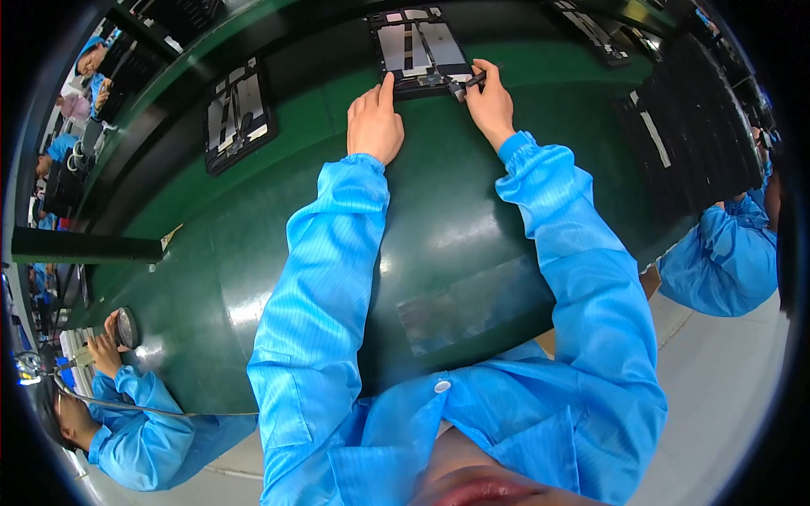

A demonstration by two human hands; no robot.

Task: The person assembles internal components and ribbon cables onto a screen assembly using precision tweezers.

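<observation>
An opened tablet (439, 46) lies at the top middle of the bench, showing pale panels, dark strips and a black frame. My left hand (375, 125) is at its near left corner, the thumb side against the edge and the other fingers bent together. At the near right corner, my right hand (494, 101) pinches a small dark part (477, 79) between thumb and forefinger; its kind is not clear. Just beside those fingertips, a short grey and black piece (456, 90) lies over the tablet's edge.
Another opened tablet (240, 118) lies to the left, a third (591, 32) at the far right. Stacked black trays (692, 126) stand on the right of the green bench (439, 211). Co-workers in blue sleeves (148, 430) sit at both sides; one holds a round object (126, 327).
</observation>
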